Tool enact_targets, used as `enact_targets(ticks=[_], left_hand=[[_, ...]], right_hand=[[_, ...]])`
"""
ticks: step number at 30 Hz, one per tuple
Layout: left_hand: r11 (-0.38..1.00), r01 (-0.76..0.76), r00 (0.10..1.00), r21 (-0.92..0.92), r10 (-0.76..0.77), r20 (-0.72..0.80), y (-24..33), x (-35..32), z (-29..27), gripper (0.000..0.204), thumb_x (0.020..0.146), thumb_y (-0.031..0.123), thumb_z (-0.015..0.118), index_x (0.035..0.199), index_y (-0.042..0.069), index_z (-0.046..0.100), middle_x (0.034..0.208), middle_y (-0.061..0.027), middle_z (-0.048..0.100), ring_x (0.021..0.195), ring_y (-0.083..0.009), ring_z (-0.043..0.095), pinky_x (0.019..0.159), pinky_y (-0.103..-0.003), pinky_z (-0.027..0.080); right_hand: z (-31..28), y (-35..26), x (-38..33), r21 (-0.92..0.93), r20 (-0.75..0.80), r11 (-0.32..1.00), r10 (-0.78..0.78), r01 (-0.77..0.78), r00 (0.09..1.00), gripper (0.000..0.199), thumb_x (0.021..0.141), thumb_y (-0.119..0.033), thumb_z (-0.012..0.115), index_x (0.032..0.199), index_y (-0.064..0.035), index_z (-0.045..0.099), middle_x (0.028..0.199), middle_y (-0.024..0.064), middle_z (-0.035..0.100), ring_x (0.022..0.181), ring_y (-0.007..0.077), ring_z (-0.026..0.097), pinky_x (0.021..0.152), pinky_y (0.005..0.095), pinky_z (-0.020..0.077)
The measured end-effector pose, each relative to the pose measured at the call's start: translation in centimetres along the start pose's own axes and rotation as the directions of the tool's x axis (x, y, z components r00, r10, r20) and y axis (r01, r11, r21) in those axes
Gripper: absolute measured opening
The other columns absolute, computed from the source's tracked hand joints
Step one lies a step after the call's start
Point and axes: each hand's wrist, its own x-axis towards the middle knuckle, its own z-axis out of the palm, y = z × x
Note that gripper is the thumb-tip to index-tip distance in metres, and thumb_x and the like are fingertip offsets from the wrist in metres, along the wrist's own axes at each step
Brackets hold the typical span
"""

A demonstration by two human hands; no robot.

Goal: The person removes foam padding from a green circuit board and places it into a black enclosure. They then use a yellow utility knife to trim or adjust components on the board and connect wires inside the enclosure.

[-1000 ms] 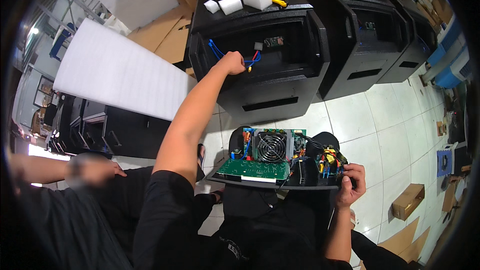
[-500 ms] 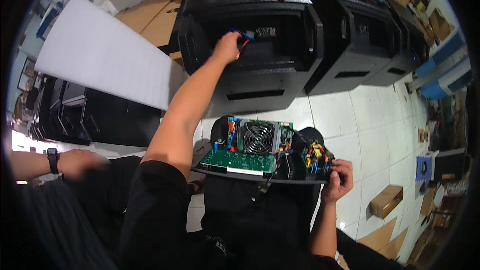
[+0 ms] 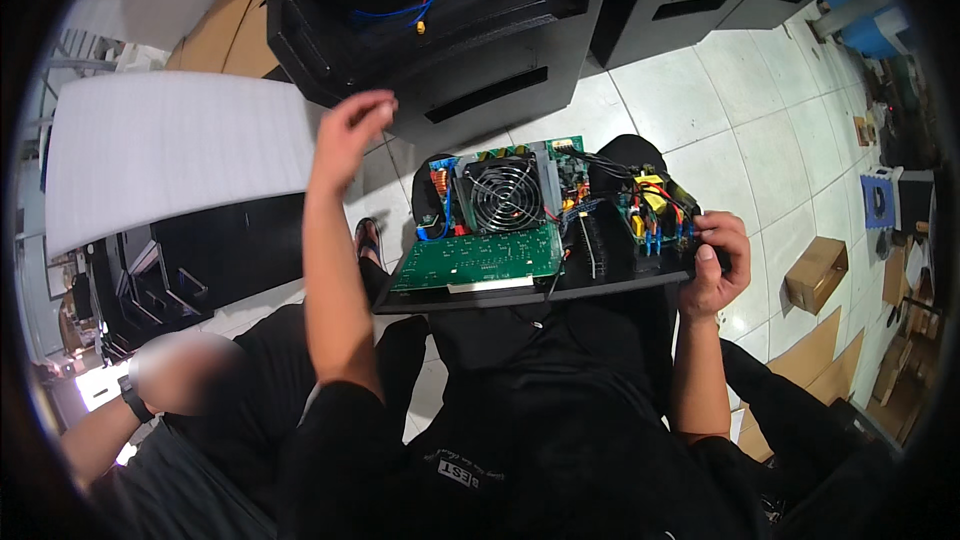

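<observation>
Across my lap lies an amplifier module: a black panel (image 3: 620, 280) carrying a green circuit board (image 3: 480, 258), a round black fan (image 3: 506, 192) and a cluster of coloured wires (image 3: 655, 202). My right hand (image 3: 718, 265) grips the panel's right end, fingers on top of the edge. My left hand (image 3: 352, 135) is in the air left of the module, fingers loosely bent and apart, holding nothing. Beyond it stands a black speaker cabinet (image 3: 480, 105) with an open recess. Inside the recess, blue and red wires (image 3: 425, 5) end in a small yellow connector (image 3: 421, 28).
More black cabinets (image 3: 690, 0) stand at the far right. White foam sheet (image 3: 180, 155) covers something black on the left. Beside me at lower left sits another person, whose wristwatched arm (image 3: 115, 430) shows. A cardboard box (image 3: 816, 273) lies on the tiled floor at right.
My left hand has let go of the wires in the cabinet recess and drawn back toward me. The view has tilted downward. My right hand stays on the panel's end.
</observation>
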Motion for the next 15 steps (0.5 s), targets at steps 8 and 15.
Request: enact_targets(ticks=[8, 15], left_hand=[[0.406, 0.447, 0.768, -0.797, -0.631, 0.109, -2.3, -21.2, 7.3, 0.042, 0.105, 0.04, 0.051, 0.116, 0.003, 0.067, 0.081, -0.0067, 0.068, 0.067, -0.0169, 0.065, 0.06, -0.027, 0.051], [-0.258, 0.255, 0.874, -0.932, -0.349, 0.337, -2.0, -20.7, 9.7, 0.04, 0.098, 0.028, 0.05, 0.113, -0.004, 0.067, 0.107, -0.0177, 0.074, 0.097, -0.0299, 0.072, 0.093, -0.041, 0.055]], right_hand=[[1.9, -1.7, -2.3, 0.228, -0.212, 0.861, 0.499, -0.454, 0.84, 0.073, 0.09, -0.04, 0.056, 0.148, 0.0018, 0.041, 0.148, 0.0213, 0.045, 0.142, 0.0311, 0.038, 0.119, 0.0455, 0.0291], [2.3, -2.6, -3.4, 0.584, 0.138, 0.542, 0.668, -0.604, 0.731, 0.08, 0.087, -0.032, 0.055, 0.157, -0.0044, 0.028, 0.143, 0.0201, 0.051, 0.128, 0.0337, 0.054, 0.105, 0.0467, 0.047]])
